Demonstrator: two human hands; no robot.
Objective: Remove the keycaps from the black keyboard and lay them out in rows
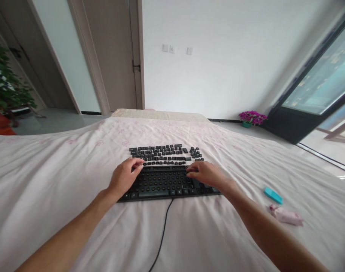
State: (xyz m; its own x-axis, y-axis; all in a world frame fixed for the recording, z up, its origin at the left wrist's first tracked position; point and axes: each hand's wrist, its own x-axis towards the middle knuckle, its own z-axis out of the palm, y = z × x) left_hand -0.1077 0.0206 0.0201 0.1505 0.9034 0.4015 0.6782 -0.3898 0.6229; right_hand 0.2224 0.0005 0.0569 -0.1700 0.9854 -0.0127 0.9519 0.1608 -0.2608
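A: Grip status?
B: Left hand (126,173) nearly pinched, right hand (206,173) loosely curled; cannot tell what either holds
A: Hazard?
B: Tugging the pale floral cloth (84,177) could scatter the loose black plastic keycaps (159,154) beyond the black rectangular keyboard (157,182) resting there

Single head-worn camera, facing forward and down; keyboard (161,183) at middle distance, white wall (217,83) farther off.
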